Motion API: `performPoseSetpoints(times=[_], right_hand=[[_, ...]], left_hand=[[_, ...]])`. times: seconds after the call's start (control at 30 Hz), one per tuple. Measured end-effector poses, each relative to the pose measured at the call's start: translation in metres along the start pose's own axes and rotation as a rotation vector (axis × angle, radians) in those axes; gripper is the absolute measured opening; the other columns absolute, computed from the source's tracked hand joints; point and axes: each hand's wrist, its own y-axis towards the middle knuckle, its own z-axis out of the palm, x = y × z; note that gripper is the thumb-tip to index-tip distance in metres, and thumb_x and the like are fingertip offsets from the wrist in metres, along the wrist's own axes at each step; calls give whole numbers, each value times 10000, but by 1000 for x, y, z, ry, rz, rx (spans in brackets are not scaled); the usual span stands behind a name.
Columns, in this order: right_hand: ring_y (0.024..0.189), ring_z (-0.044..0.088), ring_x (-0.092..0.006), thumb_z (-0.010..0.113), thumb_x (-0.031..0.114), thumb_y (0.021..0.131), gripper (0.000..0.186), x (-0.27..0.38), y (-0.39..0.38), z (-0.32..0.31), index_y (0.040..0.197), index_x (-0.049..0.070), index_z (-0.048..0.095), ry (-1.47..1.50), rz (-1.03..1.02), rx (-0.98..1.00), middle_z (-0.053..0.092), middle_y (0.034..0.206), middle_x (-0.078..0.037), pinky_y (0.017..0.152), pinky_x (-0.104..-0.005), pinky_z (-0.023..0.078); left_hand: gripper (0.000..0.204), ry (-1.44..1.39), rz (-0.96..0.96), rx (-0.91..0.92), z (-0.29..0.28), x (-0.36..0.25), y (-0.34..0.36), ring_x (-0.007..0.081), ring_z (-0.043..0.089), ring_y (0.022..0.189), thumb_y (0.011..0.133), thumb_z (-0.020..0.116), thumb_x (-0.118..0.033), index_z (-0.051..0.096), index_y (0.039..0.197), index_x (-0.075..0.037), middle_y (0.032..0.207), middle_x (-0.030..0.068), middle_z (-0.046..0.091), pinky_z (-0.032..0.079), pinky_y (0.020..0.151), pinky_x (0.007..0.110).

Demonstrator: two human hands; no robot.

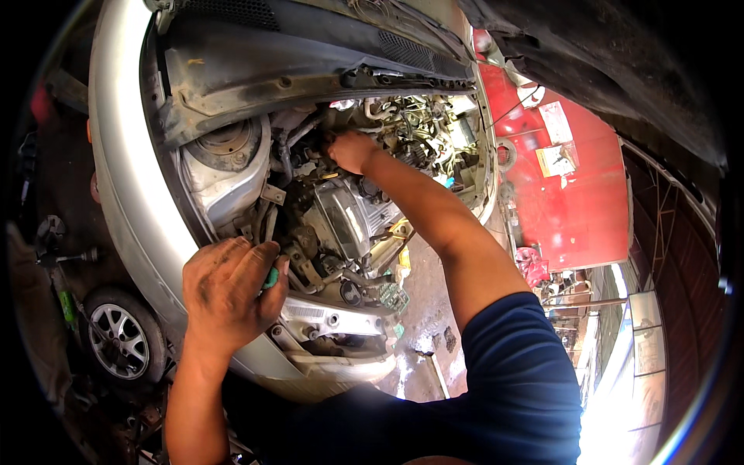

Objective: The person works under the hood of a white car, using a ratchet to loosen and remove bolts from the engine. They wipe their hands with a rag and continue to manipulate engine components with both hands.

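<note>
My left hand (232, 291) is closed above the near edge of the silver fender (159, 213). Between its thumb and fingers shows a small green thing (271, 277), mostly covered by the hand. My right hand (354, 150) reaches deep into the engine bay, close to the firewall side. Its fingers are curled in the shadow among hoses and metal parts, and whatever they grip is hidden. Just nearer to me than that hand lies the engine's cover (343, 213). Left of it is the round strut mount (226, 146).
A black plastic cowl (287, 66) spans the far side of the bay. Wires and hoses (422, 128) crowd the right part. A spoked wheel (118, 341) lies at the lower left. A red panel (573, 194) stands to the right, and a dark raised hood (620, 70) hangs overhead.
</note>
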Motion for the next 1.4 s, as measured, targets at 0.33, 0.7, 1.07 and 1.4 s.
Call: performPoseSetpoints(times=[0.33,0.7,1.07,1.4], right_hand=[[961,752,-411,626,203,900,237,1,15,0,949,41,793,24,188,126,777,983,-221,892,-492,605],[1021,739,-398,717,312,920,326,-11,-60,-50,1172,106,744,140,185,-329,760,1110,-181,908,-490,591],[724,479,-45,700,197,1053,225,113,-318,-109,1220,53,656,1313,681,-372,588,872,27,618,-252,383],[1028,620,-137,503,130,1131,371,345,-531,-86,1457,-5,614,2095,836,-614,686,1109,-72,861,-280,518]], left_hand=[[222,3,-14,6,-2,2,0,281,653,644,761,820,-87,726,951,-19,744,89,660,527,588,388],[193,49,-28,22,2,-1,-7,308,690,723,776,802,-45,729,953,-21,854,108,718,562,690,391],[215,195,-154,110,11,-14,8,399,657,730,935,770,-218,665,892,-35,829,148,682,536,666,432],[328,-797,-270,759,123,-199,-26,76,451,658,1044,663,-270,746,1059,46,713,-11,524,323,627,241]])
